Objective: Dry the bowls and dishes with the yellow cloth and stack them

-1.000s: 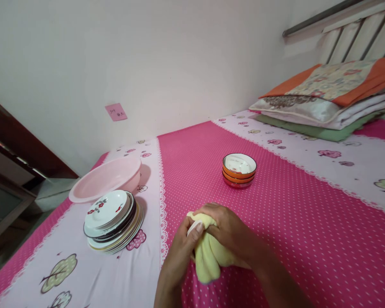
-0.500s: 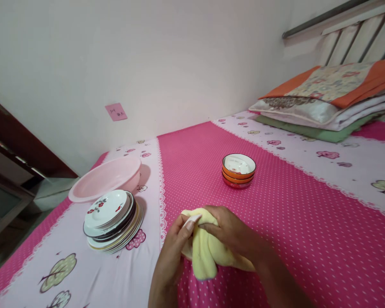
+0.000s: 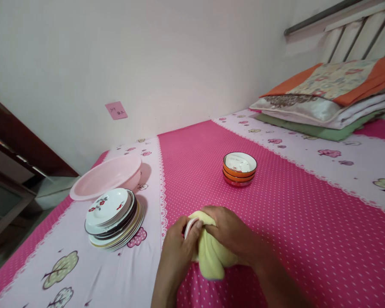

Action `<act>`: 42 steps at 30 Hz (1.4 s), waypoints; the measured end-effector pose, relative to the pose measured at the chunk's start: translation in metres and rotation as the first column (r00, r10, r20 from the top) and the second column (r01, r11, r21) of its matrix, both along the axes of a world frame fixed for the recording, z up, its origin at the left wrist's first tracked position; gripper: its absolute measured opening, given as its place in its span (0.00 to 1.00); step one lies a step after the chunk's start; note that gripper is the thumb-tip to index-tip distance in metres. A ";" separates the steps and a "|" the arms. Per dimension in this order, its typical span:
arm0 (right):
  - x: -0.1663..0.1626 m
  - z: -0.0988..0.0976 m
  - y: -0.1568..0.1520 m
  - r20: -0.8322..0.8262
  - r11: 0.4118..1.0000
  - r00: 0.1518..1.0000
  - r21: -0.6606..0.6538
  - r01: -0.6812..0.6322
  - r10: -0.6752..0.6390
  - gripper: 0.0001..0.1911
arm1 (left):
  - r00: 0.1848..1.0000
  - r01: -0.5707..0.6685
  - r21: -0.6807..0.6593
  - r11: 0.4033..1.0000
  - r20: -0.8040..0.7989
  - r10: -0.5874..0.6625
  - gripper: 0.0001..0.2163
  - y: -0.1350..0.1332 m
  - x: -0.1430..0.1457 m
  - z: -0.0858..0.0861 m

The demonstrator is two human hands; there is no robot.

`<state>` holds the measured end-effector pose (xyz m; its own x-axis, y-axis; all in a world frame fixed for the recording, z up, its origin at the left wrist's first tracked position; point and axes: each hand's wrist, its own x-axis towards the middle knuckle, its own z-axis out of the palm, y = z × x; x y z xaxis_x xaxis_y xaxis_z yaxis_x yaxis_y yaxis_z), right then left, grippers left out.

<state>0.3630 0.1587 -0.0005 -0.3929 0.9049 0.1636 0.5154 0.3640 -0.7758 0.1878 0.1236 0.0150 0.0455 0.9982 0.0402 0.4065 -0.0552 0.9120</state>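
Near the front of the bed, my left hand (image 3: 179, 244) grips a white dish (image 3: 190, 227) by its edge. Only a curved strip of rim shows, so I cannot tell whether it is a bowl or a plate. My right hand (image 3: 232, 233) is closed on a pale yellow cloth (image 3: 211, 259), which wraps over the dish and hangs down in folds. Beyond the hands stands a stack of small bowls (image 3: 239, 172), orange and red outside and white inside. To the left is a stack of plates (image 3: 107, 208), the top one white with red flowers.
A pink basin (image 3: 105, 177) sits behind the plates, close to the wall. The bed (image 3: 192, 162) has a pink and white patterned sheet. Folded pillows and bedding (image 3: 324, 96) are piled at the far right by the headboard. A pink note (image 3: 116, 110) sticks to the wall.
Both hands have shifted slightly, and the dish's rim has turned to show a more upright curve by the left thumb. The cloth's right tail has drawn in beneath the right hand.
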 end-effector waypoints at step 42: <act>0.000 0.015 -0.003 0.114 0.991 0.984 0.002 0.136 -0.135 0.10 | 0.994 -0.012 0.050 0.999 -0.109 0.017 0.20 -0.004 0.000 0.006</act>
